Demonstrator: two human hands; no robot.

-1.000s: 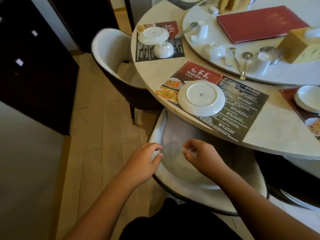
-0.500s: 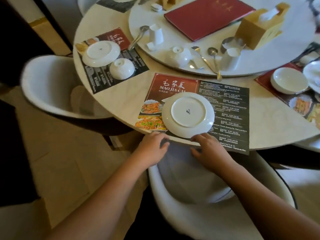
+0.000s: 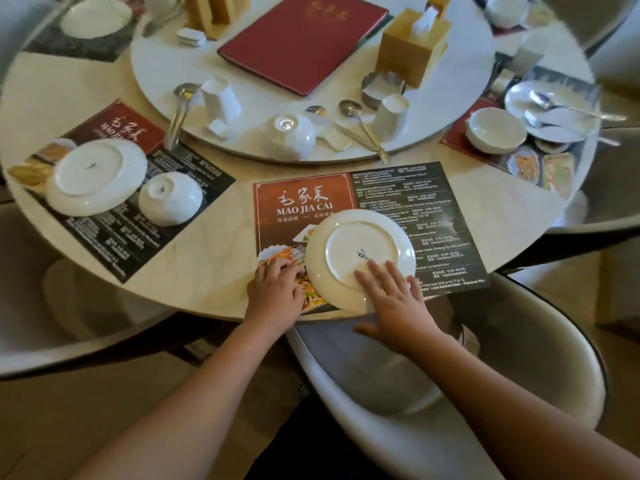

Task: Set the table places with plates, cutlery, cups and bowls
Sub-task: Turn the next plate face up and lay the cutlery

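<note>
Upturned white plate point(image 3: 360, 258) on the paper placemat point(image 3: 408, 209) at the table's point(image 3: 214, 271) near edge, right hand point(image 3: 391, 299) flat on its rim with fingers spread, left hand point(image 3: 275, 292) beside it, fingers curled loosely on the mat, gripping nothing.

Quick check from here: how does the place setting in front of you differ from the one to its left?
1. The near placemat carries only an upside-down plate; the left placemat has an upside-down plate plus an upside-down bowl.
2. The near plate overhangs its mat's front edge; the left plate sits further in on its mat.
3. The right hand rests on the near plate, the left hand on its mat; nothing touches the left setting.

Both lack cutlery and cups.
</note>
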